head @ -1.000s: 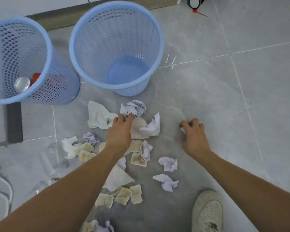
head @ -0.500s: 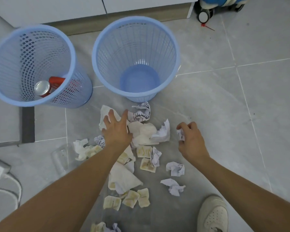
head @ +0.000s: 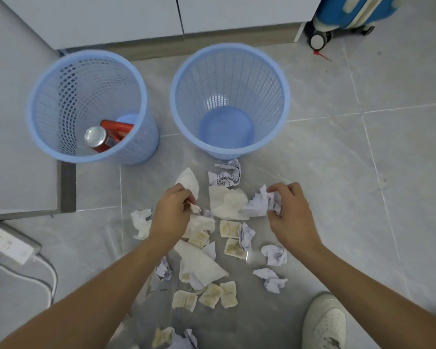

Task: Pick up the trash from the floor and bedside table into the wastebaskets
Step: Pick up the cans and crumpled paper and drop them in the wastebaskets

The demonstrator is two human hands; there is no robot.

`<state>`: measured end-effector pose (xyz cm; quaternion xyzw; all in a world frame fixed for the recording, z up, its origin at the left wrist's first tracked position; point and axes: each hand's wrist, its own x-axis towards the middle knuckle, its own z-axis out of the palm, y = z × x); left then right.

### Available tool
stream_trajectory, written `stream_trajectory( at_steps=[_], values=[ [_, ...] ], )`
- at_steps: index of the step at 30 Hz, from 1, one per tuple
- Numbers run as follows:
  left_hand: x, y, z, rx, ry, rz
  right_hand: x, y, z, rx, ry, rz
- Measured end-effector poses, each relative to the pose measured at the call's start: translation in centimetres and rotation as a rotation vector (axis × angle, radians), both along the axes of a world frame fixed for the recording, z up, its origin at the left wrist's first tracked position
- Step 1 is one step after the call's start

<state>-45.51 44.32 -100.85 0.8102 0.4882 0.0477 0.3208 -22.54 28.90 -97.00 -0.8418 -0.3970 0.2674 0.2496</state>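
Note:
Two blue mesh wastebaskets stand on the grey tile floor. The left wastebasket point(head: 33, 127) holds a red can point(head: 103, 138); nothing lies in the right wastebasket point(head: 286, 102). Below them lies a scatter of crumpled paper, tissues and yellowish wrappers. My left hand point(head: 170, 217) is closed on a white tissue point(head: 198, 221) in the pile. My right hand point(head: 291, 214) grips a crumpled printed paper point(head: 258, 204) at the pile's right side. A printed paper ball point(head: 224, 173) lies just below the right wastebasket.
A white cabinet point(head: 111, 16) runs along the top. A blue suitcase point(head: 350, 13) on wheels stands at the top right. A grey bedside table point(head: 13, 147) fills the left, with a white power strip point(head: 8, 244) below. My white shoe point(head: 325, 323) is at the bottom right.
The view tilted up, showing more of the cabinet and suitcase. My left hand closed on a tissue. My right hand moved left onto the crumpled paper and gripped it.

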Motion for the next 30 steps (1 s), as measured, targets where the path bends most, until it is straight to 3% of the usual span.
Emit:
stream_trajectory(
  at_steps=[6, 10, 14, 17, 20, 24, 30],
  values=[
    [3.1, 3.5, 14.8, 0.192, -0.312, 0.095, -0.3, 7.3, 11.5, 0.324, 0.035, -0.101],
    [7.7, 8.4, 20.0, 0.252, -0.41, 0.157, 1.5, 14.2, 14.0, 0.404, 0.022, -0.106],
    [12.8, 13.6, 20.4, 0.32, -0.491, 0.125, 3.8, 18.5, 12.6, 0.32, 0.0, -0.11],
    [15.0, 15.8, 18.4, 0.403, -0.404, -0.011, 5.1, 19.3, 10.7, 0.232, -0.023, -0.068],
    [15.4, 16.2, 15.3, 0.434, -0.248, -0.18, 5.8, 18.8, 9.4, 0.144, 0.002, 0.022],
    [14.9, 14.1, 12.7, 0.215, 0.133, -0.335, 5.7, 17.1, 9.2, 0.138, -0.047, 0.069],
    [10.5, 6.6, 14.0, 0.358, -0.086, -0.3, 2.1, 9.3, 9.7, 0.303, -0.069, -0.013]
  ],
)
